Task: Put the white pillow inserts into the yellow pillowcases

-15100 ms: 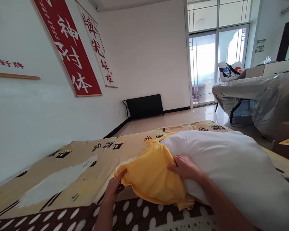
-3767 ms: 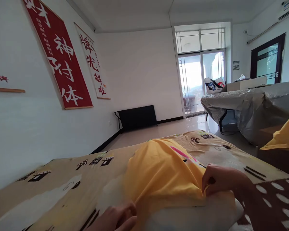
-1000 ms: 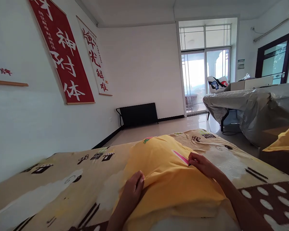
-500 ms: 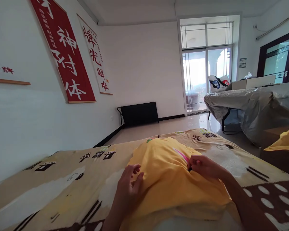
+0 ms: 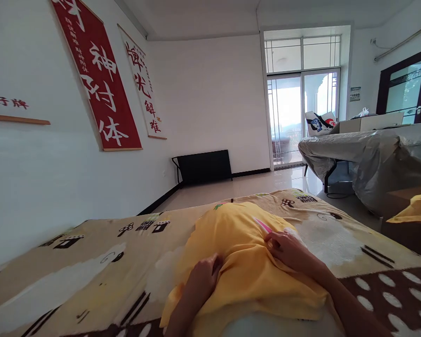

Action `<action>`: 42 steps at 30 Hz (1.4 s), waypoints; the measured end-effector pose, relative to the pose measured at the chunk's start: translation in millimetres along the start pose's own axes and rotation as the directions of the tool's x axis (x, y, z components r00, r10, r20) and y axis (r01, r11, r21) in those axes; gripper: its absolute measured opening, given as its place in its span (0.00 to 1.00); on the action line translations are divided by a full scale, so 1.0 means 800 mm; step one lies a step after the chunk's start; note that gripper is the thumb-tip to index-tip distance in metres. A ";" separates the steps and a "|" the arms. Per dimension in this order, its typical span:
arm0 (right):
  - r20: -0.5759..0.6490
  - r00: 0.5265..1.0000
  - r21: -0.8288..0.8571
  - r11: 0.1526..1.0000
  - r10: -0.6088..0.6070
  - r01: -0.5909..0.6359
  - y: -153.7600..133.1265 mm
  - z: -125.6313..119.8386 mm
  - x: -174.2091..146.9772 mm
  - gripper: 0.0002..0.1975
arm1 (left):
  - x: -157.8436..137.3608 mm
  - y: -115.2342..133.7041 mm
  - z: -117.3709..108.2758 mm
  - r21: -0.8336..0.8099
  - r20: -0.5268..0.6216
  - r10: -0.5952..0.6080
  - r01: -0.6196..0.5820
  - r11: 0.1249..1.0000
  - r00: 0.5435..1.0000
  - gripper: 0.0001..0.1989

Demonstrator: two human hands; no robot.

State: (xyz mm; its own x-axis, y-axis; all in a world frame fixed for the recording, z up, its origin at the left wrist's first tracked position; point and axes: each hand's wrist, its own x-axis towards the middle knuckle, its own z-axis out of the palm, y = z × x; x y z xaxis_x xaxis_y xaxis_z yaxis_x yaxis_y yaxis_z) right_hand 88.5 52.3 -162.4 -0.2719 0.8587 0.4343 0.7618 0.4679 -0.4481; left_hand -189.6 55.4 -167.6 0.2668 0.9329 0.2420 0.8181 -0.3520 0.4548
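Observation:
A yellow pillowcase lies bunched and wrinkled before me, bulging over something, with a pink mark near its top right. Below its near edge shows a pale, whitish surface, perhaps a pillow. On the left side of the cloth, my left hand is closed, its curled fingers gripping a fold. My right hand pinches the cloth beside the pink mark, thumb and fingertips together. Folds run between the two hands. Part of the left fingertips is hidden.
Under the pillowcase spreads a beige patterned blanket. Another yellow cloth corner juts in at the right, above a brown box. A plastic-covered table with boxes stands behind. A black panel leans on the far wall.
My left hand has gone from spread fingers to a closed grip on the cloth, moving right. My right hand has shifted slightly left, still pinching. The cloth between them is more gathered.

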 end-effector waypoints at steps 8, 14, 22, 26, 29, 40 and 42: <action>-0.042 0.998 -0.049 0.998 -0.051 0.049 -0.003 0.002 -0.001 0.10 | -0.007 0.006 -0.017 -0.026 -0.382 0.189 -0.215 0.976 0.905 0.11; -0.185 0.960 -0.052 0.977 -0.211 0.205 -0.005 0.002 -0.004 0.08 | -0.019 0.018 -0.027 -0.193 -0.488 0.084 -0.201 0.960 0.869 0.09; -0.184 0.977 0.022 0.993 -0.107 0.113 -0.004 0.013 -0.004 0.08 | -0.012 0.022 -0.009 -0.094 -0.384 0.020 -0.061 0.994 0.923 0.12; -0.097 0.992 0.095 0.991 -0.083 0.092 -0.004 0.018 -0.001 0.09 | -0.005 0.024 0.002 -0.020 -0.145 0.008 -0.011 1.000 0.989 0.09; -0.082 0.994 0.118 0.990 -0.067 0.076 -0.012 0.014 -0.004 0.11 | -0.012 0.022 0.006 -0.013 -0.198 0.108 -0.113 0.993 0.974 0.08; 0.125 0.992 0.169 0.985 0.003 -0.024 -0.040 -0.014 -0.023 0.17 | -0.038 0.048 -0.016 -0.027 -0.195 0.062 -0.069 0.997 0.979 0.12; 0.170 0.985 0.153 0.987 0.027 -0.054 -0.031 -0.004 -0.014 0.23 | -0.026 0.051 -0.017 -0.061 0.023 -0.020 0.021 0.998 1.000 0.13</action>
State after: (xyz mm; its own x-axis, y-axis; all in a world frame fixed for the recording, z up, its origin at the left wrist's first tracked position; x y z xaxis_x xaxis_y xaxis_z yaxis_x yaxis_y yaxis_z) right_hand 74.7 30.3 -153.9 -0.3470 0.8943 0.2825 0.6764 0.4474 -0.5851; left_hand -168.7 20.5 -142.6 0.2623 0.9412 0.2131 0.7910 -0.3362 0.5112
